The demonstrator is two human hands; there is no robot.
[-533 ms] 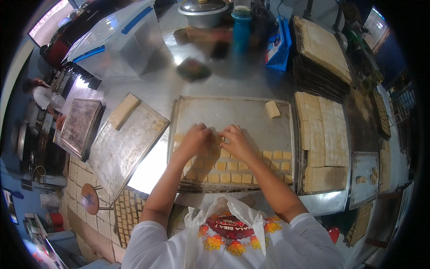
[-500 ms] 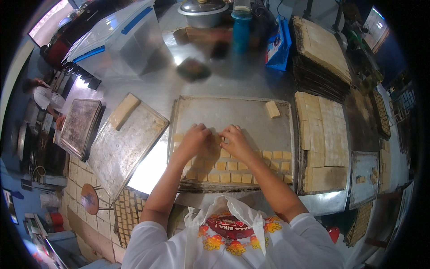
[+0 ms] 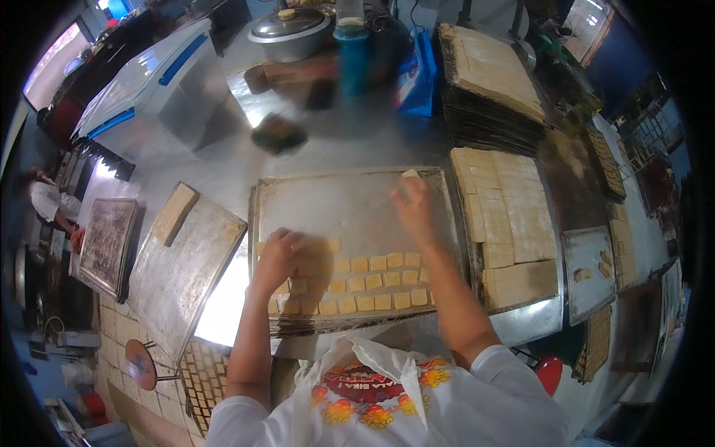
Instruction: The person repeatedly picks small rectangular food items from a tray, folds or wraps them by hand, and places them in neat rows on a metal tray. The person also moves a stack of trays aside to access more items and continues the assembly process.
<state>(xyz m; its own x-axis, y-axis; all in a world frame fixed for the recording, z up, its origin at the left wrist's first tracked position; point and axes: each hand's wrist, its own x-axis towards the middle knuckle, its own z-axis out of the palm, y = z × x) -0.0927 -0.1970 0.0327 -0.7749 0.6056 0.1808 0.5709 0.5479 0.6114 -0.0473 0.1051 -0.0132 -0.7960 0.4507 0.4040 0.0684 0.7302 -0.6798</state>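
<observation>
A metal baking tray (image 3: 350, 175) lies in front of me, with rows of small pale dough squares (image 3: 360, 264) along its near half. Over the left end of the rows, my left hand (image 3: 277, 261) is closed, with its fingers bent; what they hold, if anything, is hidden. Just right of its fingertips is a short flat dough strip (image 3: 328, 244). My right hand (image 3: 413, 212) reaches to the tray's far right corner, fingers apart and slightly blurred. A dough block (image 3: 410, 173) there is partly hidden behind those fingers; I cannot tell whether they touch it.
At left, another tray (image 3: 190, 264) bears a long dough bar (image 3: 176, 214). At right are cut dough slabs (image 3: 514, 208) and stacked trays (image 3: 491, 123). A clear plastic box (image 3: 160, 97), a lidded pot (image 3: 289, 45) and a blue bottle (image 3: 352, 63) stand farther back. Another person (image 3: 48, 200) is at far left.
My hands have moved apart from the middle of the row. The right went far and right to the dough block, the left toward the tray's left side. The whole view shifted.
</observation>
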